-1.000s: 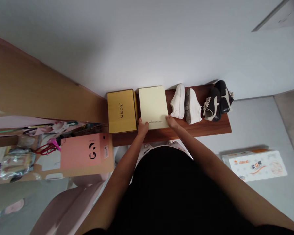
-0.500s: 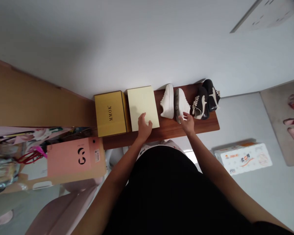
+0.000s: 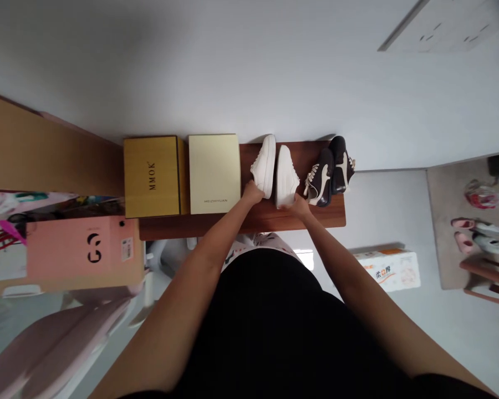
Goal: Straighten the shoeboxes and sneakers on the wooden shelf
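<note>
Two white shoes stand side by side on a dark wooden shelf. My left hand (image 3: 253, 192) is closed on the heel end of the left white shoe (image 3: 265, 165). At the heel of the right white shoe (image 3: 286, 174), my right hand (image 3: 296, 205) has its fingers closed round it. Just right of them is a pair of dark brown shoes (image 3: 326, 174) with cream trim and laces. To the left lie a cream box (image 3: 214, 172) and a yellow MMOK box (image 3: 152, 177).
The wooden shelf (image 3: 249, 223) runs along a pale wall. Below left are a pink box (image 3: 69, 246) and a pink chair (image 3: 62, 338). A white printed package (image 3: 393, 271) is on the floor at right, with pink slippers (image 3: 463, 242) farther off.
My left hand has moved off the cream box and taken hold of the left white shoe. My right hand has gripped the right white shoe, now more upright. The view has shifted.
</note>
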Action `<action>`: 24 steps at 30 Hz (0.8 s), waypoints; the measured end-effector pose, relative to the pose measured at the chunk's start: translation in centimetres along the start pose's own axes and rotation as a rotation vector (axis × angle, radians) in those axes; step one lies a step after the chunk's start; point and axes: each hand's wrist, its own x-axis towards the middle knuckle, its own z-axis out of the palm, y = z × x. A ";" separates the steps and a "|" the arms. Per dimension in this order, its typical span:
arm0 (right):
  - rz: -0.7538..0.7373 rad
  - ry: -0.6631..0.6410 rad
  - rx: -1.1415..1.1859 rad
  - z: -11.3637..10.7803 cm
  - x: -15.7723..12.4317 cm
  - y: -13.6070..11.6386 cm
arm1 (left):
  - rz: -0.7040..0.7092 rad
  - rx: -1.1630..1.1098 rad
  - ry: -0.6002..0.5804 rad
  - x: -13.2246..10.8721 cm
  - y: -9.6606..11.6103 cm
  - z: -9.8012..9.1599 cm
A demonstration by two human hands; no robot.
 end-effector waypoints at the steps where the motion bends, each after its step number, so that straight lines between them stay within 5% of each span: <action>1: 0.015 -0.012 0.015 -0.2 0.1 -0.1 | 0.007 0.041 -0.013 0.0 0.1 -0.1; 7: -0.070 -0.031 0.054 -1.9 -0.1 -0.8 | 0.139 0.229 -0.055 -1.3 1.4 -0.9; 13: -0.160 -0.051 -0.210 -4.3 0.3 -3.2 | 0.313 0.378 -0.054 -3.0 2.8 -0.7; 24: -0.333 -0.198 -0.609 -4.8 1.8 -4.9 | 0.265 0.208 0.061 -2.3 2.6 2.4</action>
